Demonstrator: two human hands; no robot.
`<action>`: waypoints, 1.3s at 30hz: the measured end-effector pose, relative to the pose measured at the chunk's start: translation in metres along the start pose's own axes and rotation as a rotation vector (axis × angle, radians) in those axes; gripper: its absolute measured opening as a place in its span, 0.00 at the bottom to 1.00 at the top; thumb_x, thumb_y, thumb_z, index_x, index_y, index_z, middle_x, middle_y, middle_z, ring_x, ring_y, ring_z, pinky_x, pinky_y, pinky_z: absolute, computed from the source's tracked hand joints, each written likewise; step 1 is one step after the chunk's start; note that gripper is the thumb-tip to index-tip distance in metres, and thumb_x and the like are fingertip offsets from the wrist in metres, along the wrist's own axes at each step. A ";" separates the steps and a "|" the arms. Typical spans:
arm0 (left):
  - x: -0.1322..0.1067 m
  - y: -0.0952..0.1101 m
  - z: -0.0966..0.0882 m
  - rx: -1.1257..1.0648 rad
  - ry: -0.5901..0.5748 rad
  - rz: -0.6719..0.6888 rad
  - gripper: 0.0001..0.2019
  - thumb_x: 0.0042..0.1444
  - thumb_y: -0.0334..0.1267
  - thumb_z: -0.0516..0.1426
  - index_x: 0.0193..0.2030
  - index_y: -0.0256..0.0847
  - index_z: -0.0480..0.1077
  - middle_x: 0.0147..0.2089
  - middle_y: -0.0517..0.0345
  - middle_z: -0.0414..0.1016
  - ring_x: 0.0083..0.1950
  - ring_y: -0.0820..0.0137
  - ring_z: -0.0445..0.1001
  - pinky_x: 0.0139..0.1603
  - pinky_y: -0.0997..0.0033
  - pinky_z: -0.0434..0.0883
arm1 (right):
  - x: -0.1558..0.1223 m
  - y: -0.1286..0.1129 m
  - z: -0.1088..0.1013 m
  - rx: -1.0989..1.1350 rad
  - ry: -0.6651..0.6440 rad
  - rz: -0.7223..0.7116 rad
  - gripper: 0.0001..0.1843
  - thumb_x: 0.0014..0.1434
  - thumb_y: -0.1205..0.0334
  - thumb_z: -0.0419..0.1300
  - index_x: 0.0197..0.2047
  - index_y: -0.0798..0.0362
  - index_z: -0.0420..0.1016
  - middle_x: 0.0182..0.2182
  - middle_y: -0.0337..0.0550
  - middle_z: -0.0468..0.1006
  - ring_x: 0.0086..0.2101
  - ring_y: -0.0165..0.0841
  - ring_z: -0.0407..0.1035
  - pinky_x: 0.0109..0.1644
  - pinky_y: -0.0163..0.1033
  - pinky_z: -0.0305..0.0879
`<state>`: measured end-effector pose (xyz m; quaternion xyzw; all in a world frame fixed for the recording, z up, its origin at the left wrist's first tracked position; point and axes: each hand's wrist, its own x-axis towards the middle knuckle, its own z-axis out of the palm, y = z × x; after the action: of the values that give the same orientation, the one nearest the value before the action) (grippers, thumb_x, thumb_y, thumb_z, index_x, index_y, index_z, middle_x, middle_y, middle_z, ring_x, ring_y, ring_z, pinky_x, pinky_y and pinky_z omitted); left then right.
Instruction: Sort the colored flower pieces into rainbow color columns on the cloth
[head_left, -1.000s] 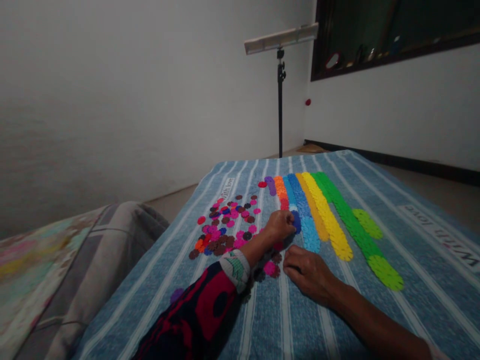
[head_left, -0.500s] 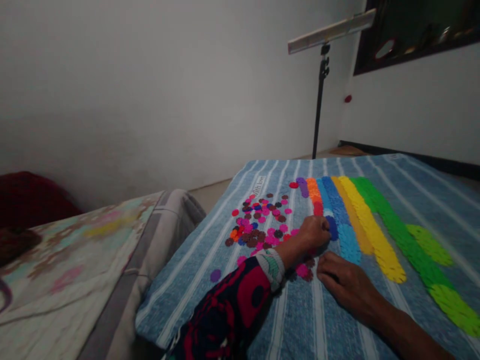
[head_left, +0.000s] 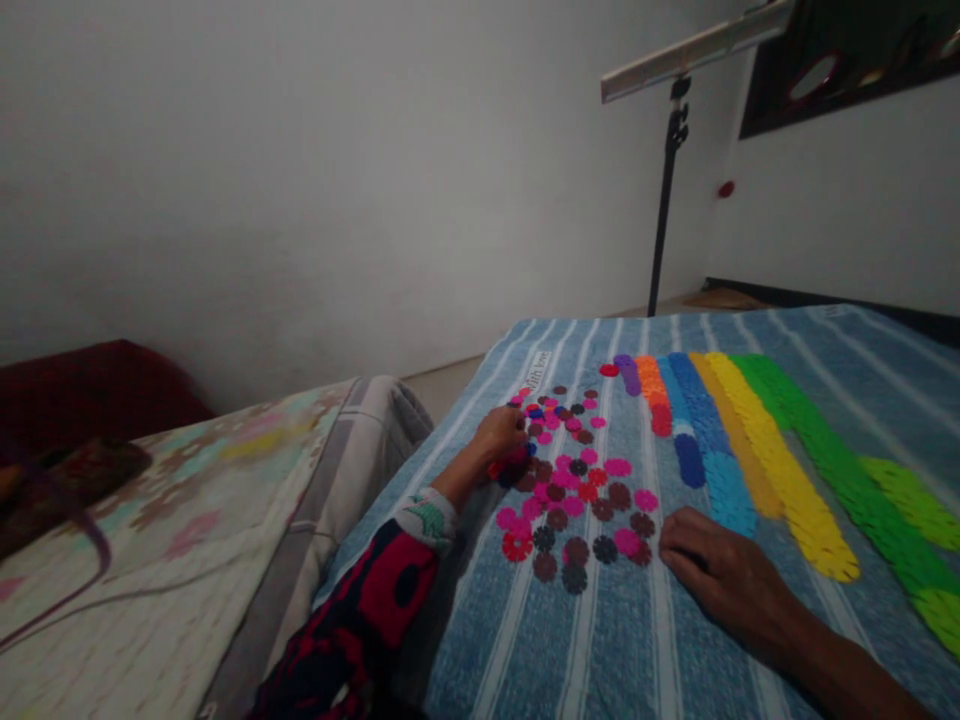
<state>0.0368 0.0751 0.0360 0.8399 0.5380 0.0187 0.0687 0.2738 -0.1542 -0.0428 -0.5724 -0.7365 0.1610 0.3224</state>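
Loose notched discs (head_left: 574,478) in pink, brown, black, red and blue are scattered on a blue striped cloth (head_left: 525,640). My left hand (head_left: 499,438) reaches to the left edge of this scatter, fingers bent together among the discs; its fingertips are partly hidden, so what they pinch does not show. Closer to me, to the right of the scatter, my right hand (head_left: 716,565) rests on the cloth with curled fingers. Beyond it lie overlapping rows sorted by colour, among them a dark blue row (head_left: 690,460), a yellow row (head_left: 814,515) and a green row (head_left: 840,470).
Left of the cloth is a bed-like surface with a floral cover (head_left: 247,470) and a dark red bundle (head_left: 97,400). A lamp on a black stand (head_left: 664,200) rises behind the far edge, near the pale wall (head_left: 300,200).
My left hand has moved left from the dark blue row to the scattered discs. My right hand stays near the same spot. The view has shifted a little to the left.
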 end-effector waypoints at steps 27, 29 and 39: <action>-0.082 -0.030 0.035 -0.133 0.023 -0.007 0.08 0.52 0.36 0.56 0.36 0.41 0.77 0.35 0.57 0.76 0.36 0.70 0.71 0.35 0.74 0.61 | -0.006 0.005 -0.001 0.016 -0.024 0.011 0.14 0.65 0.59 0.50 0.31 0.48 0.73 0.32 0.39 0.74 0.33 0.33 0.72 0.39 0.37 0.67; -0.082 -0.029 0.037 -0.154 0.031 0.002 0.07 0.52 0.36 0.57 0.36 0.41 0.76 0.35 0.58 0.76 0.37 0.70 0.71 0.35 0.74 0.61 | -0.005 0.004 -0.002 0.014 -0.022 0.004 0.13 0.64 0.59 0.51 0.32 0.48 0.74 0.32 0.39 0.74 0.34 0.33 0.72 0.39 0.37 0.68; -0.072 -0.039 0.055 -0.458 0.078 -0.126 0.06 0.41 0.29 0.60 0.28 0.38 0.67 0.24 0.67 0.64 0.28 0.76 0.62 0.28 0.77 0.57 | -0.004 0.004 -0.002 -0.002 -0.009 0.005 0.14 0.64 0.59 0.51 0.29 0.48 0.73 0.31 0.39 0.74 0.33 0.32 0.72 0.38 0.36 0.68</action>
<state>-0.0231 0.0206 -0.0205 0.7660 0.5733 0.1681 0.2374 0.2787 -0.1571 -0.0449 -0.5737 -0.7367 0.1637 0.3184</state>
